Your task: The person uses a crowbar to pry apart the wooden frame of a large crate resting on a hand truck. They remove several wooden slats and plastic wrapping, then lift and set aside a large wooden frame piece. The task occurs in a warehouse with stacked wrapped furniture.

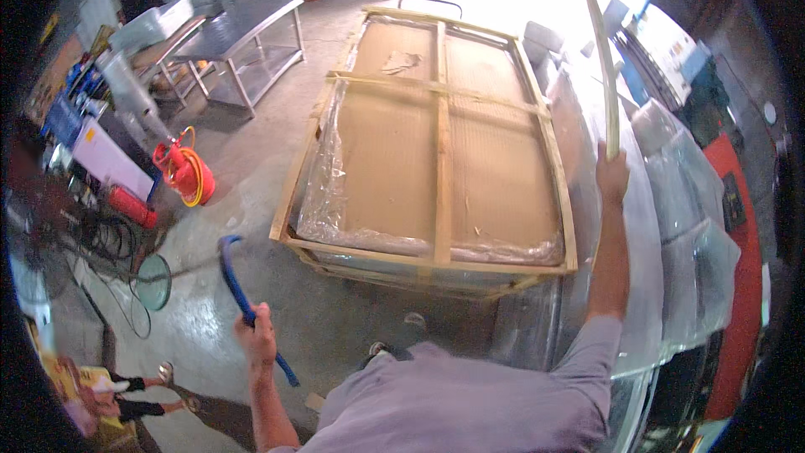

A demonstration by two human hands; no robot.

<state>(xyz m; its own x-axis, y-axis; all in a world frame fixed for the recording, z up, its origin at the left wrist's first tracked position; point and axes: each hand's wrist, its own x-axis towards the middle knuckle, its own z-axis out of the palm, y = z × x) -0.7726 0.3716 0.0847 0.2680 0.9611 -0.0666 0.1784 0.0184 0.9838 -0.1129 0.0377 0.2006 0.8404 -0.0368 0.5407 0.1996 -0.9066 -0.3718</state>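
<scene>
In the head view we look down on a large wooden crate [436,143] lying flat on the concrete floor [251,168], its slat frame laid over brown board with clear plastic sheeting bunched along the near and left edges. We take this crate as our landmark.

Our left hand [256,334] is clenched around a blue crowbar [237,281], which sits in front of the crate's near left corner, well apart from the wood; its hooked end curves up and toward the crate, while its straight end pokes out below the fist.

Our right hand [612,176] is raised just beside the crate's right edge and grasps a long pale wooden slat [597,42], which runs steeply up and away from the fist (the slat bends in the picture because of the lens).

To the right of the crate stand shiny metal units wrapped in plastic [683,226]. To the left of the crate a red cable reel [186,172] rests on the floor, and beyond the crate's far left corner stands a steel bench [239,29].
</scene>
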